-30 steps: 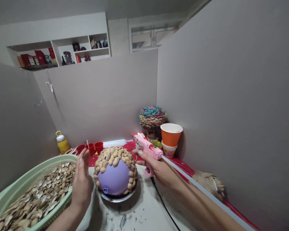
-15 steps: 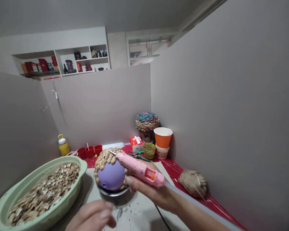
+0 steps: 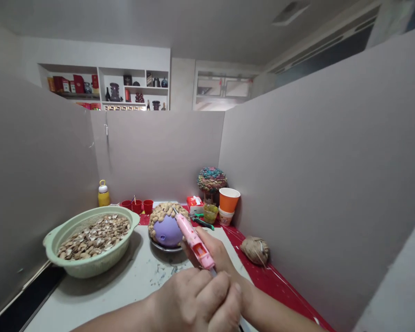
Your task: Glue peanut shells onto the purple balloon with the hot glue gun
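Observation:
A pink hot glue gun (image 3: 192,240) is gripped in my right hand (image 3: 217,252), its metal nozzle pointing up and away toward the ball. Behind its rear end, my left hand (image 3: 197,297) is closed around the whitish glue stick (image 3: 213,272) that sticks out of the gun. Just beyond the nozzle sits a purple balloon (image 3: 166,230), its top and sides covered with peanut shells (image 3: 162,210). The balloon rests in a shallow metal bowl (image 3: 164,249). Whether the nozzle touches the shells, I cannot tell.
At left stands a green basin (image 3: 93,266) of shell halves. Red cups (image 3: 148,206), green-handled pliers (image 3: 204,223), a yellowish cup (image 3: 210,214), stacked paper cups (image 3: 229,200) and a colourful tree-shaped craft (image 3: 211,179) stand behind. A twine ball (image 3: 255,250) lies right. Grey partitions (image 3: 159,152) surround the table.
My left hand has come from the lower left to the back of the glue gun and closed on the glue stick. The gun points more steeply away. The camera view has shifted.

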Motion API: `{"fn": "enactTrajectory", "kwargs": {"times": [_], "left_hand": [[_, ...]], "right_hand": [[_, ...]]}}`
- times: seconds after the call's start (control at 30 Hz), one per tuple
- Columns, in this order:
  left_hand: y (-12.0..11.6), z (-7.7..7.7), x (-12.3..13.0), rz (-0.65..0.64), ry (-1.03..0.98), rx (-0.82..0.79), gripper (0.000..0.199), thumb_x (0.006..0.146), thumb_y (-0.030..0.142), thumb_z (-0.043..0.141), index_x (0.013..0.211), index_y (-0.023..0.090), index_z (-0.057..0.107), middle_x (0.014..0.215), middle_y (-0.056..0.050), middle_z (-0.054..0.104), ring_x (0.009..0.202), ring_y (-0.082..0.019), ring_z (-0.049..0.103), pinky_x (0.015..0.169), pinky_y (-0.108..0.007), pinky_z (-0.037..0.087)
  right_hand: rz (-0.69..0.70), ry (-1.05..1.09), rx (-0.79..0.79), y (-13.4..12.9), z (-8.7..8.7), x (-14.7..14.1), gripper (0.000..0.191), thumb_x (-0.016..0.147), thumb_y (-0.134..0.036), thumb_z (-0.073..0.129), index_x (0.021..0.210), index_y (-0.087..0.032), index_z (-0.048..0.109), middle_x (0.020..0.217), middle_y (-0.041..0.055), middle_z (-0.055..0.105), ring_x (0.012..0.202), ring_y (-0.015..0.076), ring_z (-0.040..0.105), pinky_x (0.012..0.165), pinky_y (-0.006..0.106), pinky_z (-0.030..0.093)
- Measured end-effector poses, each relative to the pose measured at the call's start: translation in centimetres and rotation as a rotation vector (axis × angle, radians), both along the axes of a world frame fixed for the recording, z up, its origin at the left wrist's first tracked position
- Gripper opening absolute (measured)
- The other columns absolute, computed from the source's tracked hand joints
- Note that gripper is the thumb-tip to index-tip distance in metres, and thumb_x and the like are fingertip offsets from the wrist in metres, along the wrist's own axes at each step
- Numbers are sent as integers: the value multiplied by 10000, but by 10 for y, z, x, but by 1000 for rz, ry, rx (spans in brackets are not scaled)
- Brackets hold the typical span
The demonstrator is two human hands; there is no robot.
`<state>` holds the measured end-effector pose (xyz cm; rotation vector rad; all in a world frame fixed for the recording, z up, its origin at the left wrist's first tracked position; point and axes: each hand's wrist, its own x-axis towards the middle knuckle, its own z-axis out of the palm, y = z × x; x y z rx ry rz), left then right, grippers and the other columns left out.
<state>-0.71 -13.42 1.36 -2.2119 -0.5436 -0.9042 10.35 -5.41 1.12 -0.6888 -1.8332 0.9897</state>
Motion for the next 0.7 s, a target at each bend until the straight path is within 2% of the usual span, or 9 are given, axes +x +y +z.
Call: {"fn": "enactTrajectory", "kwargs": {"times": [0.1,0.2,0.33,0.37,0.43,0.5,0.57,0.63,0.7], "left_hand": [[-4,-2,-6,-112,-85,92,249,896,76,449,998,-5,661,824,-174,766,595,-195,685,501,-294,558],[-7,-9,-10,-117,-120,4,250,891,76,465,1061,-9,628,895,-188,762,659,-213,705,543,-308,582],[-15,-20,-20,-174,-373,-315,481,847,74,570,1323,68,500,1184,-223,688,1008,-240,690,774,-307,605],[-16,-22,-23,-189,-457,-417,545,840,84,591,1370,109,467,1229,-210,666,1014,-223,682,771,-288,602],[-17,-25,-28,-207,-589,-604,578,847,137,617,1401,192,458,1251,-166,658,897,-176,687,706,-252,593],[-16,-27,-31,-202,-683,-747,460,892,217,593,1348,228,534,1208,-131,682,780,-142,674,697,-252,581],[-13,-29,-33,-149,-758,-874,316,959,279,488,1226,206,641,1100,-117,722,743,-135,672,739,-267,568],[-11,-33,-37,-53,-820,-977,384,1001,316,370,1082,165,713,908,-104,743,726,-146,672,736,-267,552],[-10,-36,-46,60,-873,-1047,455,1004,365,342,984,146,740,746,-82,714,703,-160,665,708,-265,536]], "right_hand": [[-71,-32,120,-7,-15,-5,233,842,-363,551,663,-239,467,600,-36,444,552,149,350,553,280,359],[-58,-30,109,-6,-26,-9,226,830,-368,615,719,-229,475,636,-42,447,567,138,354,541,267,353],[-45,21,39,-7,-22,0,261,869,-431,595,762,-224,476,681,-25,461,596,146,419,564,271,398],[-32,25,12,-8,-18,4,270,884,-444,578,764,-222,482,684,-20,469,590,146,432,562,273,409],[5,39,-33,-12,-13,13,286,889,-469,570,773,-217,505,680,-14,486,584,146,454,562,272,423],[63,53,-62,-13,-10,20,293,886,-474,582,776,-208,528,679,-11,502,599,142,470,575,267,426],[99,57,-78,-11,-12,25,300,885,-471,598,771,-199,542,680,-7,520,615,139,484,577,260,421],[79,55,-94,-3,-16,29,311,885,-481,607,778,-193,555,690,2,541,621,138,499,560,253,415],[10,59,-100,10,-20,34,317,879,-497,614,800,-192,579,696,10,560,613,139,515,528,244,411]]}}
